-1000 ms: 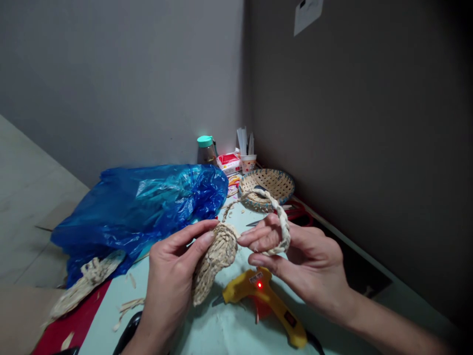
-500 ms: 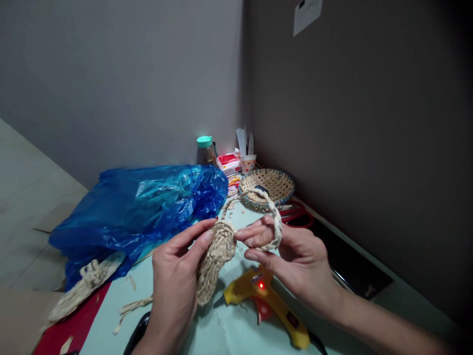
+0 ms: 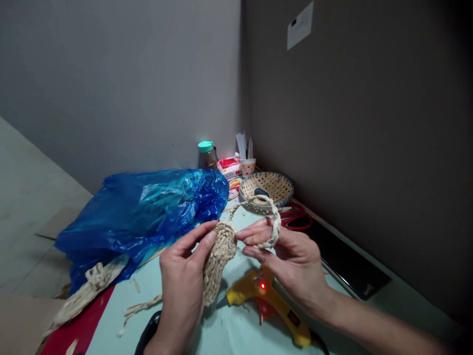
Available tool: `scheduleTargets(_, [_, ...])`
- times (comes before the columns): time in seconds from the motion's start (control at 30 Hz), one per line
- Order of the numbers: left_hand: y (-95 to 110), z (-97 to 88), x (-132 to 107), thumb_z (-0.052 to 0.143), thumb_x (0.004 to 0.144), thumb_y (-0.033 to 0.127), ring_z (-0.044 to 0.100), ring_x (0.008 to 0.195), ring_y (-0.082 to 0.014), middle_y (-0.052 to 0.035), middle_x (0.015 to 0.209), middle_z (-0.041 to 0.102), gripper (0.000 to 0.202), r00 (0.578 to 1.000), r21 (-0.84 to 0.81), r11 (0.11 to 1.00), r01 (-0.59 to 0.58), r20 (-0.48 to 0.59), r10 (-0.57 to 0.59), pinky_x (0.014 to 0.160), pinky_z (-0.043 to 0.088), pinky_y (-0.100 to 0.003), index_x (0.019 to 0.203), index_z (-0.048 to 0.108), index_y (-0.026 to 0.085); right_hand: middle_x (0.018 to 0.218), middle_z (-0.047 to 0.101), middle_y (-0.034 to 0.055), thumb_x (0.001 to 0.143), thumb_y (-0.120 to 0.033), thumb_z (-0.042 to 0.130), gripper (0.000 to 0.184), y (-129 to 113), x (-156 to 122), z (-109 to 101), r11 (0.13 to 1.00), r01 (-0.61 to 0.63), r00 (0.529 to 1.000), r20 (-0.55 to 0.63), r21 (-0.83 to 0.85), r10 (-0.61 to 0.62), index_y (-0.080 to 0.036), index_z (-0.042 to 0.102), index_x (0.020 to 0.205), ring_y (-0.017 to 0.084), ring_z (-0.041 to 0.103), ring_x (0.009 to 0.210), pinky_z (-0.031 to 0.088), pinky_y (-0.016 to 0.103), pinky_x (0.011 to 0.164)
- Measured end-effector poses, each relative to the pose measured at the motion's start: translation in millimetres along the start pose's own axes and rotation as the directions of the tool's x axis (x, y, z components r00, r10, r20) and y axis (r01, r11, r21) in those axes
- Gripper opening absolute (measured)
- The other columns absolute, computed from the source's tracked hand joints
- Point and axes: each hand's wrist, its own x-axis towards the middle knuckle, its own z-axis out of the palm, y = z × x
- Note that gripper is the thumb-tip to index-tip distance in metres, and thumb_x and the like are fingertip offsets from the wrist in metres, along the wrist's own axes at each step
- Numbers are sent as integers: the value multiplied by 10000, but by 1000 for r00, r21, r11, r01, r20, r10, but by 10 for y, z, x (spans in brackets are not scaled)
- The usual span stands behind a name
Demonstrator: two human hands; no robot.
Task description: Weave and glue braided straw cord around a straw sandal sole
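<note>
Between thumb and fingers, my left hand [image 3: 186,268] pinches a woven straw piece [image 3: 220,256], a flat oval of coiled braid. From its top runs a loose straw braid [image 3: 275,219] that arcs over and loops round the fingers of my right hand [image 3: 291,256]. That hand is closed on the braid, its fingertips touching or nearly touching the right edge of the woven piece. Below both hands, a yellow glue gun [image 3: 271,303] lies on the table with a red light lit and its nozzle pointing left.
A blue plastic bag [image 3: 148,212] lies at left, beside a bundle of straw [image 3: 88,291]. Behind the hands sit a round woven basket [image 3: 284,190], a paper cup of glue sticks [image 3: 248,166] and a teal-lidded bottle [image 3: 207,154]. Red-handled scissors [image 3: 297,219] and a dark phone-like slab [image 3: 354,261] lie right.
The view has shifted slightly, with objects at the back sitting a little lower. Both hands keep the same hold, and the braid loop has dipped a little.
</note>
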Motion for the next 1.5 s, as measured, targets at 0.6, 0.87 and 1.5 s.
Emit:
scheduleTargets(0.6, [37, 35, -52, 825, 700, 358, 737, 896, -252, -62, 952, 824, 266, 997, 107, 992, -64, -30, 68, 789, 547, -318, 927, 831, 220, 938, 751, -35, 854, -94, 760, 175, -4, -63, 10, 996, 35, 999, -29, -78, -38, -250, 692, 893, 152, 713, 842, 564, 281, 797])
scheduleTargets(0.87, [-5, 39, -22, 792, 748, 378, 695, 855, -201, -36, 958, 799, 233, 991, 172, 976, -132, 35, 128, 749, 517, -264, 929, 810, 231, 920, 755, -32, 857, -92, 756, 163, -41, -46, 3, 993, 3, 1000, -19, -118, -5, -242, 699, 886, 140, 713, 835, 552, 250, 797])
scheduleTargets(1.5, [-153, 114, -91, 779, 792, 344, 687, 1017, -222, -55, 1103, 751, 323, 977, -39, 999, -31, 209, 39, 868, 523, -294, 1092, 727, 235, 834, 751, -11, 870, -172, 762, 51, -38, 82, -70, 985, -42, 999, 22, -167, 46, -206, 725, 859, 156, 702, 748, 551, 250, 732])
